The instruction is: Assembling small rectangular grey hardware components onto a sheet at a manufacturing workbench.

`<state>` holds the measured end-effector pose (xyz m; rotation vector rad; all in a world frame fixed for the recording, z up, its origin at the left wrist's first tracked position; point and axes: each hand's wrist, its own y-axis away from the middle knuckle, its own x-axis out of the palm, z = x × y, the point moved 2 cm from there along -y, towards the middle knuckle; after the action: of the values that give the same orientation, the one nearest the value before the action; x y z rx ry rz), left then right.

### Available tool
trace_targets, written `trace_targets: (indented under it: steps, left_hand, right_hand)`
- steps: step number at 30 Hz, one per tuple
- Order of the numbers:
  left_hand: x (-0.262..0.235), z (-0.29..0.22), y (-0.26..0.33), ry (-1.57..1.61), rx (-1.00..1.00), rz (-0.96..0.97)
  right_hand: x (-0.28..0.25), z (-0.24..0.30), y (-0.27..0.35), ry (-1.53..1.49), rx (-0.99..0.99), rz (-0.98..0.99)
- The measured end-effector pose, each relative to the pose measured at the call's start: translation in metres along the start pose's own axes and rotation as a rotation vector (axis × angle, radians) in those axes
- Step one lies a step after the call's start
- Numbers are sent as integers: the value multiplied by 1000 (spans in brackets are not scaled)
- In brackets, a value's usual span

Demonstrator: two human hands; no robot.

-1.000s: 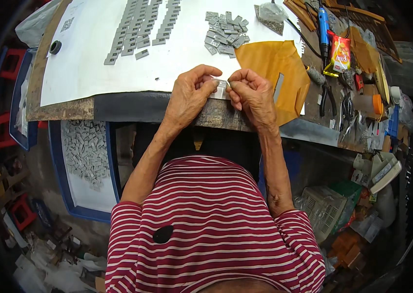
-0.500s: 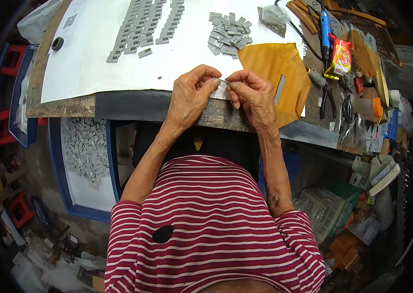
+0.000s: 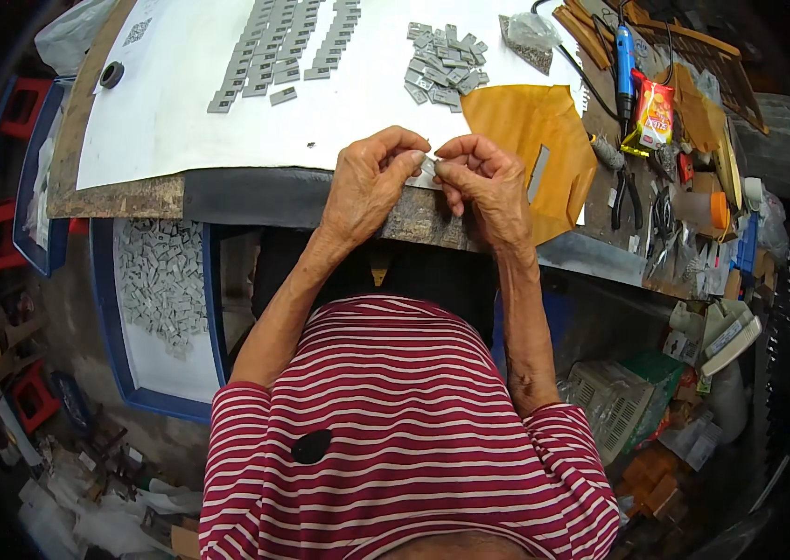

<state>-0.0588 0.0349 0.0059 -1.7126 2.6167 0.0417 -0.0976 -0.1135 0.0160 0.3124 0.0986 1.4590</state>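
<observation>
At the near edge of the tabletop (image 3: 124,196), the left hand (image 3: 369,182) and the right hand (image 3: 488,182) meet, fingertips pinched together on a small grey metal piece (image 3: 427,169) held between them just above the wooden edge. Both hands are closed narrowly around it, thumbs and forefingers touching it from either side. Just beside the right hand lies a yellow envelope (image 3: 525,131) with a flat grey strip (image 3: 538,173) on it. Farther back on the white sheet (image 3: 189,84) sit neat rows of grey pieces (image 3: 278,47) and a loose heap of grey pieces (image 3: 443,63). To the right, the tabletop is crowded with a blue tool (image 3: 624,61), a snack packet (image 3: 654,114) and pliers (image 3: 624,194). Below on the left, a blue tray (image 3: 110,317) holds more grey pieces.
</observation>
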Motion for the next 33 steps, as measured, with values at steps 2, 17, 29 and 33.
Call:
trace_targets:
  steps: [2, 17, 29, 33]
  left_hand:
    - [0, 0, -1, -1, 0, 2]
    - [4, 3, -1, -43, 60, 23]
    - [2, 4, -1, -75, 37, 80]
    - [0, 2, -2, -25, 17, 115]
  right_hand:
    - [-1, 2, 0, 16, -2, 13]
    - [-6, 3, 1, 120, 5, 54]
    - [-7, 2, 2, 147, 38, 95]
    - [-8, 5, 2, 141, 29, 116]
